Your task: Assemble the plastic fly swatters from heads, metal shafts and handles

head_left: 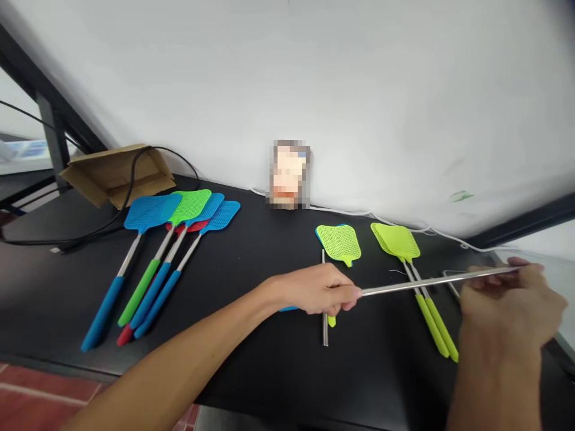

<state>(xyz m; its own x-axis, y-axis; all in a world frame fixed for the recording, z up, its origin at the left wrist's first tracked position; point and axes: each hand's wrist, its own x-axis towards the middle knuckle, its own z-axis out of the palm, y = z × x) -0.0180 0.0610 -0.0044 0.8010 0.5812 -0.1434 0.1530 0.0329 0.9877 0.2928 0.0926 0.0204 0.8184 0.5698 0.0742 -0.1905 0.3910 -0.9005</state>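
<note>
A thin silver metal rod [413,283] stretches between my two hands above the table. My left hand [321,290] is closed on its left end, near the table's middle. At the right end, my right hand [512,305] grips the rod, slightly blurred. Below my left hand another metal rod [325,332] lies on the table, partly hidden. Just beyond it is a yellow-green fly swatter head [339,242] with a blue edge showing underneath. Two yellow-green fly swatters [399,242] with long handles lie overlapped beneath the held rod.
Several blue, green and red fly swatters [155,287] lie fanned out on the black table [265,365] at left. Behind them sits an open cardboard box [121,173] with a black cable [133,173] across it. A pixelated phone-like object [290,173] leans on the white wall.
</note>
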